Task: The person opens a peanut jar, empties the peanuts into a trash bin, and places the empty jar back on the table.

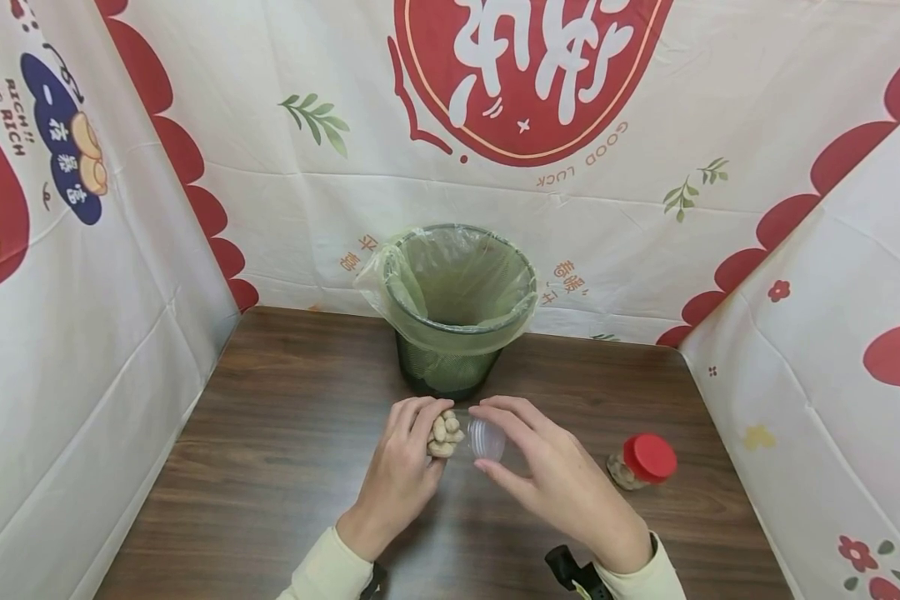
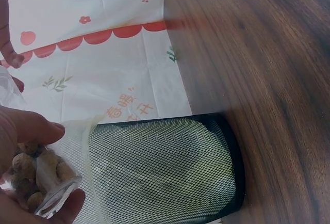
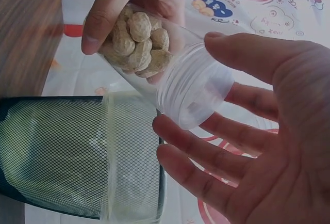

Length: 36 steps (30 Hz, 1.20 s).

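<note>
A clear plastic jar (image 3: 183,37) of unshelled peanuts (image 3: 140,38) lies tilted in the air above the table. My left hand (image 1: 403,467) grips its body near the bottom; in the left wrist view the thumb and fingers wrap around the peanut end. At the jar's mouth sits a translucent screw lid (image 3: 198,92). My right hand (image 1: 551,471) has its thumb on one side of this lid and fingertips on the other, pinching it by the rim. Peanuts gather at the end away from the lid.
Behind the hands stands a mesh trash bin (image 1: 450,375) lined with a pale green bag (image 1: 521,321). To the right, a second jar (image 1: 622,473) with a red lid (image 1: 654,458) rests on the brown wooden table (image 1: 270,467). Printed white cloth (image 1: 307,217) surrounds the table.
</note>
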Available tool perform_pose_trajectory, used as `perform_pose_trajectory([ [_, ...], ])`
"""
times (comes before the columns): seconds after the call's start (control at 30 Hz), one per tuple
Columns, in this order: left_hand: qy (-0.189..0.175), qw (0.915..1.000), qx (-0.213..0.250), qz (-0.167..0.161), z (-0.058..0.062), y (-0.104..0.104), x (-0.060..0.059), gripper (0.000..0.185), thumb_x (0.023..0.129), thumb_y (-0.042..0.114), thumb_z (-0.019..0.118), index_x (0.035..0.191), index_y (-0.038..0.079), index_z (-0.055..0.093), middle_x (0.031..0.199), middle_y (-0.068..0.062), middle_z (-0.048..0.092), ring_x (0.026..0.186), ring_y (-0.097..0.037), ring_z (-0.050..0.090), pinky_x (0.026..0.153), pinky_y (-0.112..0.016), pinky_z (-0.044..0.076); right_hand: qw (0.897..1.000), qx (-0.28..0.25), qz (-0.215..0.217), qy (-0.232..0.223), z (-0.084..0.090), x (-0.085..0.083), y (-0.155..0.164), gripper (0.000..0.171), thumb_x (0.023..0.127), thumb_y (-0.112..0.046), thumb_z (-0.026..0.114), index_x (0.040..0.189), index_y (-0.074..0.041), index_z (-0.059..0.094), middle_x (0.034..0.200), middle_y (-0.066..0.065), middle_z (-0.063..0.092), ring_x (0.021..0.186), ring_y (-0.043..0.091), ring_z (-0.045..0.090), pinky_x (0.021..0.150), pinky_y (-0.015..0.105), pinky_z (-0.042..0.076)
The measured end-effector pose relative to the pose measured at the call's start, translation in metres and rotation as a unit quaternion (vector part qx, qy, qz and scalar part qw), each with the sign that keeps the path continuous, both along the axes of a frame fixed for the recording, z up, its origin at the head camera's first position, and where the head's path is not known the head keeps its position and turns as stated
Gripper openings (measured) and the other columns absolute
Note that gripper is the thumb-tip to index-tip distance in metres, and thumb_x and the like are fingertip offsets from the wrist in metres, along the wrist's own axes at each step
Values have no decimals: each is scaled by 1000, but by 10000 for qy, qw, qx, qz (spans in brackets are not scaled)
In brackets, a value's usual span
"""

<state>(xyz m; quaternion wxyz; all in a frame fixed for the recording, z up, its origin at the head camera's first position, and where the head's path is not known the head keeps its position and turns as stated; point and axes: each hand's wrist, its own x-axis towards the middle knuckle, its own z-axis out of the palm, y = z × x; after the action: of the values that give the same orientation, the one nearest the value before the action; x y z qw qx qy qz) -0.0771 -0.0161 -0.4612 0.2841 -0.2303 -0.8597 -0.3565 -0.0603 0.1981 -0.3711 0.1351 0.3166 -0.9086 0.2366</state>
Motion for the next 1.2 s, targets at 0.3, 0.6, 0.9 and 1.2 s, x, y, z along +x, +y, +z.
perform_pose_trajectory([
  [0.3,-192,9998,30,-90,2,-1,0,71,71,-12,91,134,9,65,124,-8,67,119,-26,62,99,-39,60,9995,144,251,86,2,-1,2,62,86,-18,92,142,-21,67,143,3,64,124,18,68,96,45,63],
  [0.6,28,10000,-24,-9,2,-2,-1,71,71,-14,91,135,7,66,126,-9,65,123,-29,61,102,-41,60,9994,-48,-105,-332,2,0,1,76,89,-34,90,154,-16,55,150,1,63,130,18,67,103,45,60],
  [0.9,157,9999,-14,15,-1,-1,-2,73,69,-14,92,134,8,66,126,-10,65,122,-29,61,100,-41,60,9998,-170,132,22,0,-2,2,60,89,-22,90,143,-17,65,136,-3,69,119,14,70,97,41,62],
  [1.2,25,10000,-3,7,1,0,-4,68,73,-10,92,134,9,66,123,-8,67,118,-27,63,98,-40,60,9995,-8,269,162,2,-2,3,59,87,-16,91,141,-19,68,142,2,66,124,18,70,98,45,62],
])
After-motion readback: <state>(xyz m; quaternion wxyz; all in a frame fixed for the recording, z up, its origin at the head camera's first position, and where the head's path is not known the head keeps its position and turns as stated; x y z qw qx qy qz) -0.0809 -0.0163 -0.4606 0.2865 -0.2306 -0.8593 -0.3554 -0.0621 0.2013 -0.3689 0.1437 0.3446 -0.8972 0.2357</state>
